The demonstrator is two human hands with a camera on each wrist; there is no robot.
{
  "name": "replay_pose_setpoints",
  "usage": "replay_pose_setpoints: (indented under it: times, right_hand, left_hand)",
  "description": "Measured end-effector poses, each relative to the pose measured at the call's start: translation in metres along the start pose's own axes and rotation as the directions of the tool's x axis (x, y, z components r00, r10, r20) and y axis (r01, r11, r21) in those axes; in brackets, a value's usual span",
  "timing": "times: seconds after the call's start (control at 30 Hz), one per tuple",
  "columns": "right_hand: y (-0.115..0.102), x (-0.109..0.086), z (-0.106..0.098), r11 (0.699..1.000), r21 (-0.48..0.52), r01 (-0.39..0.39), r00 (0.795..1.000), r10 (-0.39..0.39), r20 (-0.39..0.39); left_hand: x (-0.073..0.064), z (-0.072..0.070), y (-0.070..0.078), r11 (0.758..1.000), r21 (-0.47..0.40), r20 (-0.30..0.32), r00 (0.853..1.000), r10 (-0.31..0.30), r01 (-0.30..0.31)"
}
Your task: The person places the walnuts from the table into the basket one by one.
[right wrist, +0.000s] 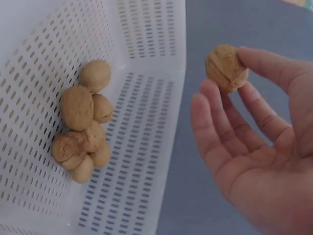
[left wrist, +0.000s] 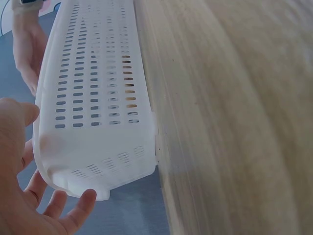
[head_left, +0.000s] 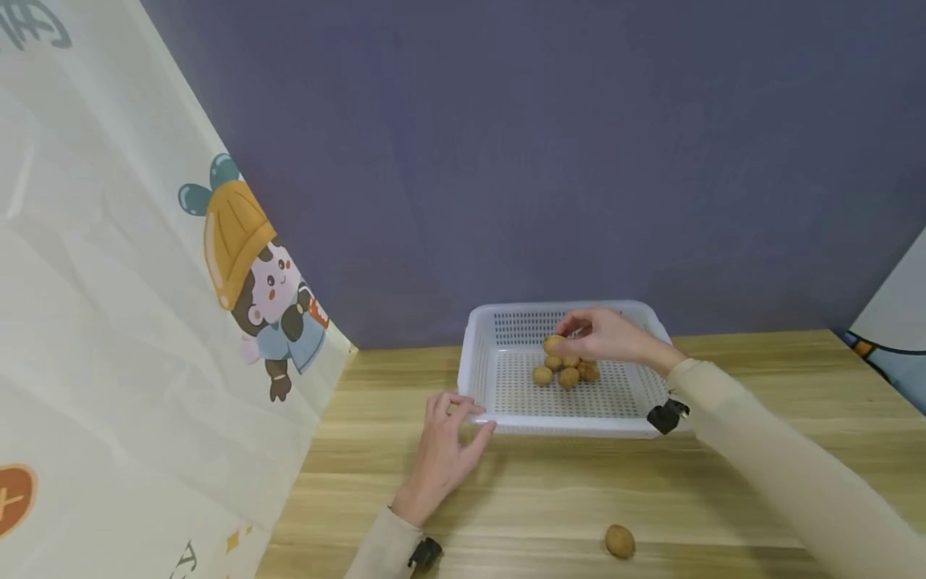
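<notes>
A walnut (head_left: 555, 346) is pinched between the thumb and fingers of my right hand (head_left: 604, 334). In the right wrist view the held walnut (right wrist: 227, 67) shows its ridged brown shell. Below that hand, several walnuts (head_left: 568, 378) lie grouped on the floor of a white plastic basket (head_left: 579, 424) with slotted walls. My left hand (head_left: 441, 450) is at the basket's near left corner, fingers spread and loosely bent. Its thumb is at the front rim, with the other fingers around the corner, as the left wrist view shows.
One loose walnut (head_left: 620, 542) lies on the wood-grain table (head_left: 535, 498), nearer to me than the basket. A dark blue panel (head_left: 542, 161) rises behind the basket. To the left hangs a white sheet (head_left: 108, 322) printed with a cartoon figure.
</notes>
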State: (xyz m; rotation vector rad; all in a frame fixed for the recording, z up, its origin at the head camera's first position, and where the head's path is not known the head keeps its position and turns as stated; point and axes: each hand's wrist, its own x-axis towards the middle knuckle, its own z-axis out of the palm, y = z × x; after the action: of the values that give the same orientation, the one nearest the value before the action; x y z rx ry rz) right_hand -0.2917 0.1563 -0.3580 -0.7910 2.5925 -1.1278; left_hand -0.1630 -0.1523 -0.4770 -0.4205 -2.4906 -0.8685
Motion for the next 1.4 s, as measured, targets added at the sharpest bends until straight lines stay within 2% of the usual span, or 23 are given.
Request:
replay_pose_setpoints:
  times: [0.13,0.3,0.43,0.7,0.93,1.23,1.3,1.4]
  right_hand:
    - [0.008,0.016,0.0,0.999,0.016,-0.031,0.999,0.03,0.018]
    - [0.021,0.033,0.001,0.991,0.083,-0.108,0.994,0.104,0.043]
    - [0.032,0.043,0.003,0.978,0.132,-0.16,0.987,0.158,0.022]
    - [0.052,0.051,0.01,0.97,0.136,-0.203,0.977,0.211,-0.041]
    - [0.066,0.053,0.019,0.942,0.243,-0.23,0.968,0.246,-0.04]
    - [0.073,0.055,0.034,0.952,0.179,-0.248,0.965,0.259,-0.039]
    - [0.074,0.057,0.037,0.952,0.17,-0.256,0.961,0.27,-0.062]
    - [0.075,0.06,0.041,0.964,0.097,-0.249,0.961,0.258,-0.1]
  left_hand:
    - [0.001,0.0,-0.001,1.0,-0.003,-0.008,1.0,0.015,-0.015]
    - [0.001,0.0,-0.002,1.0,0.0,0.001,1.0,0.006,-0.006]
    - [0.0,0.0,-0.002,1.0,0.002,0.013,1.0,-0.002,0.002]
    - [-0.001,0.001,-0.001,1.0,-0.008,0.031,1.0,-0.001,0.001]
    - [0.0,0.002,-0.002,1.0,-0.006,0.025,1.0,-0.003,0.004]
    - [0.001,0.002,-0.001,1.0,-0.006,0.023,1.0,0.001,-0.001]
    - [0.001,0.002,-0.001,1.0,-0.002,0.014,1.0,0.001,-0.001]
    - [0.001,0.002,-0.002,1.0,0.003,0.008,1.0,0.001,-0.001]
